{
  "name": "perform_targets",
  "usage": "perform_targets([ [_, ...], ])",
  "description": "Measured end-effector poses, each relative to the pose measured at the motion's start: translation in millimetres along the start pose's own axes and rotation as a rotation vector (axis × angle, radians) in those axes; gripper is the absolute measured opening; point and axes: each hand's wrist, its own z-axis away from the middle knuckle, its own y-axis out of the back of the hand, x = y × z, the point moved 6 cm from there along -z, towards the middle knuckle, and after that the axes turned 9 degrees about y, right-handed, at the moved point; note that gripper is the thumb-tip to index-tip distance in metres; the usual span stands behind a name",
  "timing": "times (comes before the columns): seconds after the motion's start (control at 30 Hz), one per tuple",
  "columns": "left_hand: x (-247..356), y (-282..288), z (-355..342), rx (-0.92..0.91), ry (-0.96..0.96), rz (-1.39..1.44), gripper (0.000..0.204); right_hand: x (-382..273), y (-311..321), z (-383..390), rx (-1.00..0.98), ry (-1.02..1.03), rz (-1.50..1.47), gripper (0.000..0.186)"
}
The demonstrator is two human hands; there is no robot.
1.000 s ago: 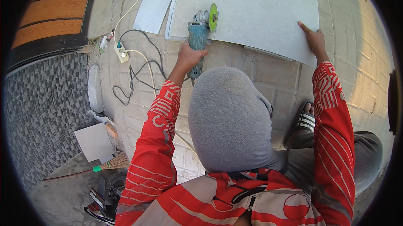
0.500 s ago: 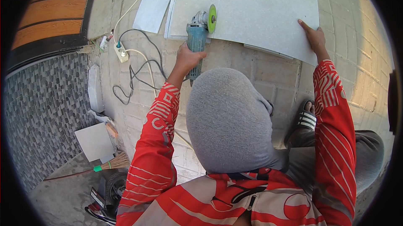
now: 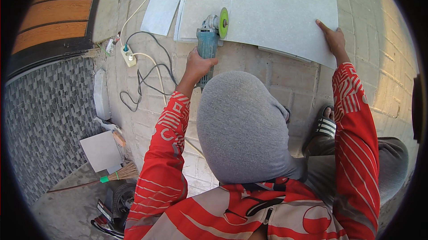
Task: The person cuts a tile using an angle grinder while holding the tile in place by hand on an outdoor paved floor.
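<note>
My left hand (image 3: 199,66) is wrapped around the teal body of an angle grinder (image 3: 207,44). The grinder's green disc (image 3: 224,23) stands on edge at the tool's far end, over a large pale grey tile (image 3: 283,12). A thin straight line runs across the tile close to the disc; whether the disc touches the surface I cannot tell. At the tile's right edge, my right hand (image 3: 333,41) holds on with one digit lying on top and the others partly hidden at the edge. Further tile edges show beneath the big tile.
A narrow tile strip (image 3: 165,6) lies left of the large tile. A dark cord (image 3: 149,82) loops near a white power strip (image 3: 129,57) on the paving. Leftward are a square tile piece (image 3: 101,151), a broom (image 3: 122,172) and a wheel (image 3: 123,200). My bent knee is close below the grinder.
My left hand has drawn the grinder slightly back toward me, and its disc sits a little lower in view. The right hand and the tile stay nearly still.
</note>
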Motion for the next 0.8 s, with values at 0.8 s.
perform_targets([
  [0.8,-14.6,0.8,14.5,-0.021,-0.005,0.002,0.056,2.7,0.0,0.2,0.023,0.005,-0.010,0.126],
])
